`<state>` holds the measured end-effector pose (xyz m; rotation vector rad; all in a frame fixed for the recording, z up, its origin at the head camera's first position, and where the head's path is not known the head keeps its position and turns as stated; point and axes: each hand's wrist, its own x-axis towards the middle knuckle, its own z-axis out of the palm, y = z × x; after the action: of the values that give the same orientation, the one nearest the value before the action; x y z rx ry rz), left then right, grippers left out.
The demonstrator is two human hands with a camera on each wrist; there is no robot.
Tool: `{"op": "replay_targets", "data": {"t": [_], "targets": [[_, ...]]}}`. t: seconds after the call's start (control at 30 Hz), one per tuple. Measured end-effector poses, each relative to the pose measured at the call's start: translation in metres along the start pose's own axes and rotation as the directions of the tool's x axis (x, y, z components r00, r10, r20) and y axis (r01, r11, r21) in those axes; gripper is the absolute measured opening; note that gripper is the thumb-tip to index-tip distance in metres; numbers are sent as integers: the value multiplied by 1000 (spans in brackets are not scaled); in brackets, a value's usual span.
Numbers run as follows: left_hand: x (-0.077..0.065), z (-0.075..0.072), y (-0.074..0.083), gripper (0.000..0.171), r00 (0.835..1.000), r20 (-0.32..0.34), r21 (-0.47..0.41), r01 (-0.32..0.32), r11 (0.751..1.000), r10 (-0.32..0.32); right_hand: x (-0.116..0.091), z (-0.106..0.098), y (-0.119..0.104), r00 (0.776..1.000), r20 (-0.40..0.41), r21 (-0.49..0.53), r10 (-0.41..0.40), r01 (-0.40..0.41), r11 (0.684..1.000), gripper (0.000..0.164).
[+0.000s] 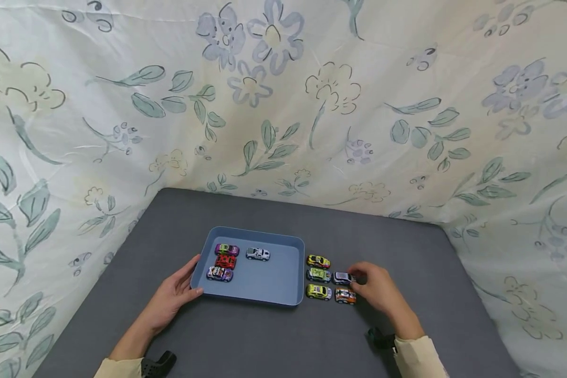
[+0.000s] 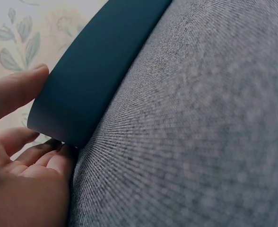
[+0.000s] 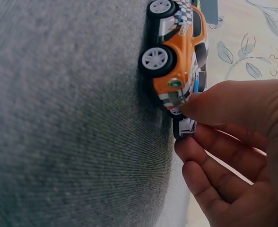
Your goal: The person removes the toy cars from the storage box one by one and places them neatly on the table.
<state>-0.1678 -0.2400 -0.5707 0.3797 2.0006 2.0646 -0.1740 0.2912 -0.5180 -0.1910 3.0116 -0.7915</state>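
My left hand [image 1: 172,296] holds the left end of a blue-grey tray [image 1: 274,297], thumb at the near corner; the left wrist view shows the fingertips at the base of the tray wall [image 2: 82,80]. Right of the tray, my right hand [image 1: 378,289] pinches a white toy car with dark markings [image 1: 342,278] between thumb and fingers. In the right wrist view that toy car [image 3: 185,126] is mostly hidden behind an orange toy car [image 3: 179,61] with checkered trim. The orange one [image 1: 345,295] sits just nearer to me in the head view.
Inside the tray are a purple-green toy car [image 1: 227,249], a red one [image 1: 226,261], a white-purple one [image 1: 219,273] and a white one [image 1: 258,254]. Yellow [image 1: 318,261], green [image 1: 318,274] and lime [image 1: 318,292] cars line the tray's right side. Floral cloth [image 1: 274,131] surrounds the grey table [image 1: 245,336].
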Motion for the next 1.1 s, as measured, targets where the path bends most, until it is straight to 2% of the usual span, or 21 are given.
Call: {"op": "replay_targets", "data": {"t": [0.53,0.8,0.93,1.1], "targets": [[-3,5,4,87,1000,-7,6,-10,1000,10,-3,0,1,999,11,-10,41,-41,999,24],[-2,0,4,87,1000,-13,8,-1,1000,1,0,1,3,1000,-3,-16,-3,3,1000,25],[-2,1,6,87,1000,-7,-3,-5,1000,5,0,-1,1,999,-31,-6,-11,10,1000,28],[-3,3,7,87,1000,-17,1,2,1000,-2,-2,-1,-7,993,-107,12,-47,49,999,33]]}}
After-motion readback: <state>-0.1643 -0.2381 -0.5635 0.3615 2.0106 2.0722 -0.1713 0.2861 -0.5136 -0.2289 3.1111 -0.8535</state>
